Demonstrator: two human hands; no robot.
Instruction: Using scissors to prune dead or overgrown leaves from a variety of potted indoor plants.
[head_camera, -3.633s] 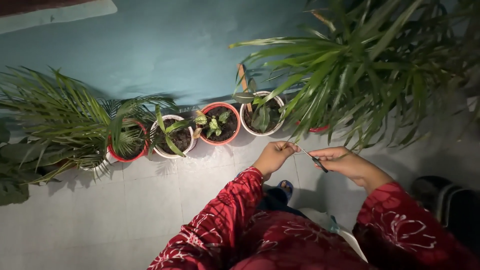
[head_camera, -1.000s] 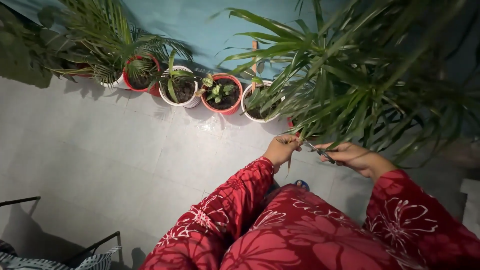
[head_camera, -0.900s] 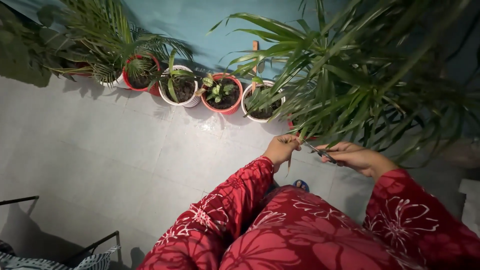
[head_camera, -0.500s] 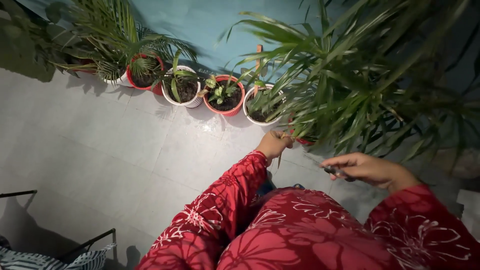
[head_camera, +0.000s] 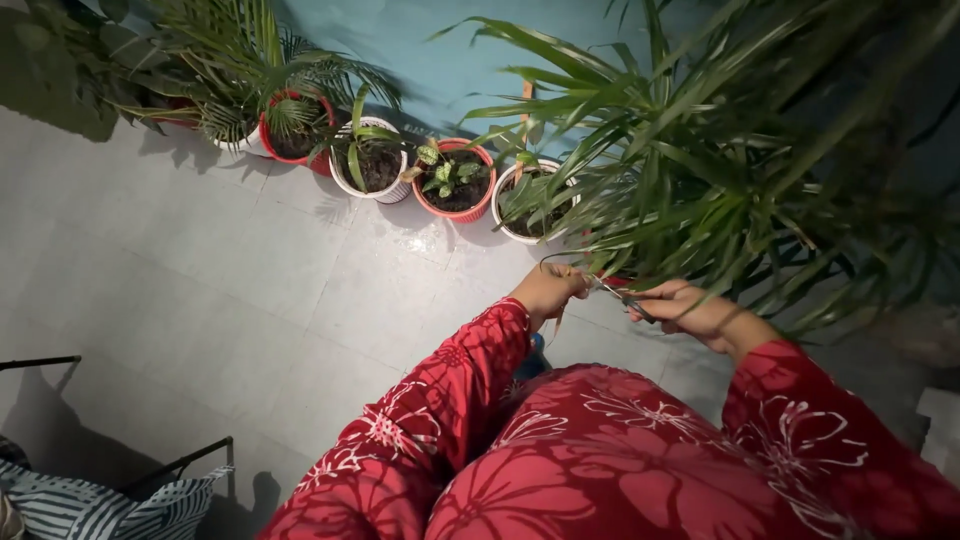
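step: trimming leaf | left hand (head_camera: 545, 292) pinches a thin leaf tip (head_camera: 558, 266) below the big plant (head_camera: 720, 170) | right hand (head_camera: 690, 310) grips scissors (head_camera: 618, 295) beside it | advice: hold leaf taut, cut only the dry tip, blades clear of fingers

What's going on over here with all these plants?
A person in a red flowered garment stands over a big long-leaved plant. The left hand pinches a thin leaf tip while the right hand holds small scissors against it. Four potted plants line the blue wall on a grey tiled floor.
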